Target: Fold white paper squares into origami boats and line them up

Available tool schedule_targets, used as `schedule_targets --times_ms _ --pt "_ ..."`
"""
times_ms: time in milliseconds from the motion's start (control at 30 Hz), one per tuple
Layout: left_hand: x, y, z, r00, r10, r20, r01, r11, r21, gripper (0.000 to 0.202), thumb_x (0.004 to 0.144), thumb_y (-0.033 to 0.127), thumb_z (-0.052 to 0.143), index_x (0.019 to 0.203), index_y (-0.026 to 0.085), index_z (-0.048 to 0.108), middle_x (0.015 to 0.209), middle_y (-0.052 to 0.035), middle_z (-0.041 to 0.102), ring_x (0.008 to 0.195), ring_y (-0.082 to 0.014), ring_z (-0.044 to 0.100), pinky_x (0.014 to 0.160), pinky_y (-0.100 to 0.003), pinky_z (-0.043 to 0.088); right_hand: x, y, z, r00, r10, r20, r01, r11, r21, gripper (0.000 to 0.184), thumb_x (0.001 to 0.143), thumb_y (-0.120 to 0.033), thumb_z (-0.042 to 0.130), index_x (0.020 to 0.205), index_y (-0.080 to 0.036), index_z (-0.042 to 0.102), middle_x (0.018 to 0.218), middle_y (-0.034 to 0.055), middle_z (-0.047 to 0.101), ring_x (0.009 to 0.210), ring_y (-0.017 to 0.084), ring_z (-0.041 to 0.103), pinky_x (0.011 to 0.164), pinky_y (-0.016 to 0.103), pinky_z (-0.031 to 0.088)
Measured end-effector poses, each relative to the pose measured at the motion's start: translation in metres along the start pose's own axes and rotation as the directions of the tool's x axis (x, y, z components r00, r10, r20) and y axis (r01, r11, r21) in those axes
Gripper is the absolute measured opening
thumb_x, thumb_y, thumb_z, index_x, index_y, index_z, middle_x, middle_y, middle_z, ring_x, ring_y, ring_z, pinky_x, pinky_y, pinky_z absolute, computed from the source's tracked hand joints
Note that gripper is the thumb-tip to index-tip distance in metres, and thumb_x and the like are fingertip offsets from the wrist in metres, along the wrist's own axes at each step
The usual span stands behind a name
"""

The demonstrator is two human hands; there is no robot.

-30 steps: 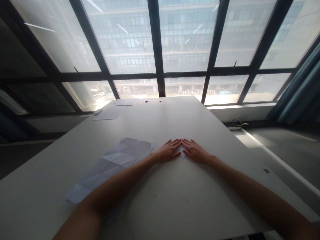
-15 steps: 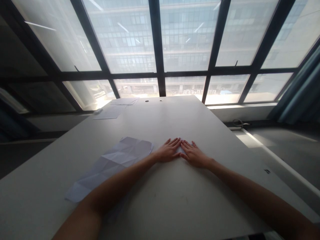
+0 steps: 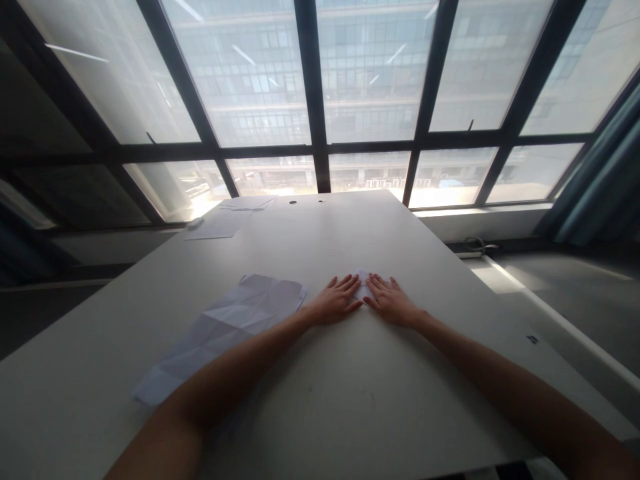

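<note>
A small piece of folded white paper [image 3: 363,287] lies on the white table [image 3: 320,373] under my two hands. My left hand [image 3: 336,300] rests flat on its left side, fingers stretched out. From the right, my right hand [image 3: 391,301] presses flat on the same paper, its fingers also extended. Only a narrow strip of the paper shows between the hands; the rest is covered. Beside my left forearm lies a larger creased sheet of white paper [image 3: 235,320], partly hidden by that arm.
Flat paper sheets [image 3: 215,225] lie at the table's far left corner. A small dark mark [image 3: 533,339] sits near the right edge. Tall framed windows [image 3: 370,73] rise behind the table, and a blue curtain [image 3: 590,180] hangs at the right.
My right hand has shifted slightly right and away from my left hand, so more of the folded paper shows between them. My left hand stays nearly in place.
</note>
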State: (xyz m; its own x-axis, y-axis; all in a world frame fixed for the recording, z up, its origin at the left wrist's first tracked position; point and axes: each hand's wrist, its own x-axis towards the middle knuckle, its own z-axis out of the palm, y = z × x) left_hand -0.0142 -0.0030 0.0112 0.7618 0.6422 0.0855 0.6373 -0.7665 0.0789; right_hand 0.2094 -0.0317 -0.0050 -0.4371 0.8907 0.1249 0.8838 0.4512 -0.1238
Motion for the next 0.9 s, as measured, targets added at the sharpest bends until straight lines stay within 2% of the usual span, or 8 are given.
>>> schedule_targets --times_ms 100,200,333,567,667,733,900 --pt "0.0 0.002 0.001 1.0 -0.017 -0.001 0.017 0.999 0.038 0.071 0.1 0.06 0.016 0.155 0.015 0.016 0.16 -0.0136 0.02 0.149 -0.0244 0.015 0.117 -0.044 0.014 0.0 0.001 0.0 0.991 0.131 -0.018 -0.131 0.99 -0.052 0.069 0.101 -0.054 0.016 0.151 -0.009 0.03 0.156 0.0197 0.028 0.147 0.028 0.019 0.116 0.058 0.004" --pt "0.0 0.006 0.001 0.996 -0.093 0.001 0.092 0.993 0.074 0.076 0.099 0.06 0.017 0.153 0.007 0.022 0.158 -0.0203 0.02 0.148 -0.0282 0.015 0.117 -0.044 0.016 -0.001 0.001 -0.001 0.973 0.229 -0.017 -0.23 0.969 -0.094 0.07 0.101 -0.052 0.018 0.149 -0.003 0.031 0.155 0.0236 0.028 0.146 0.031 0.021 0.114 0.061 0.001" --pt "0.001 0.011 0.001 0.97 -0.24 0.025 0.236 0.965 0.117 0.086 0.096 0.064 0.02 0.147 -0.004 0.028 0.154 -0.0304 0.022 0.146 -0.0362 0.018 0.115 -0.047 0.018 -0.002 -0.001 -0.004 0.961 0.275 -0.009 -0.275 0.955 -0.114 0.071 0.1 -0.051 0.02 0.149 0.0 0.03 0.155 0.0245 0.026 0.146 0.031 0.02 0.115 0.06 0.002" --pt "0.001 0.013 0.009 0.938 -0.344 -0.029 0.345 0.933 0.1 0.088 0.096 0.065 0.02 0.145 -0.007 0.03 0.152 -0.033 0.025 0.146 -0.0381 0.019 0.115 -0.049 0.019 -0.002 -0.004 -0.007 0.952 0.305 0.012 -0.302 0.947 -0.106 0.072 0.099 -0.05 0.022 0.149 0.002 0.028 0.155 0.0254 0.025 0.146 0.032 0.018 0.115 0.058 0.003" --pt "0.001 0.009 0.013 0.931 -0.357 -0.082 0.361 0.931 0.046 0.084 0.097 0.063 0.022 0.146 -0.004 0.03 0.153 -0.031 0.026 0.146 -0.0372 0.019 0.115 -0.05 0.02 -0.001 -0.003 -0.004 0.953 0.304 -0.006 -0.304 0.95 -0.074 0.071 0.099 -0.049 0.025 0.148 0.002 0.029 0.155 0.0261 0.026 0.146 0.032 0.018 0.115 0.059 0.004" --pt "0.002 0.006 0.013 0.931 -0.349 -0.106 0.351 0.936 -0.001 0.078 0.098 0.061 0.024 0.149 0.002 0.029 0.154 -0.0265 0.027 0.146 -0.0358 0.019 0.115 -0.051 0.02 -0.001 -0.001 -0.001 0.954 0.298 -0.026 -0.299 0.953 -0.05 0.071 0.098 -0.049 0.026 0.148 0.001 0.03 0.154 0.0267 0.027 0.145 0.033 0.02 0.114 0.059 0.006" --pt "0.004 -0.002 0.008 0.98 -0.173 -0.099 0.165 0.983 -0.082 0.053 0.102 0.048 0.026 0.149 0.024 0.034 0.158 -0.0091 0.028 0.147 -0.0271 0.021 0.116 -0.051 0.021 0.0 0.002 0.006 0.955 0.29 -0.059 -0.29 0.957 -0.007 0.071 0.097 -0.049 0.027 0.149 -0.001 0.028 0.155 0.0263 0.026 0.146 0.033 0.019 0.114 0.06 0.006"
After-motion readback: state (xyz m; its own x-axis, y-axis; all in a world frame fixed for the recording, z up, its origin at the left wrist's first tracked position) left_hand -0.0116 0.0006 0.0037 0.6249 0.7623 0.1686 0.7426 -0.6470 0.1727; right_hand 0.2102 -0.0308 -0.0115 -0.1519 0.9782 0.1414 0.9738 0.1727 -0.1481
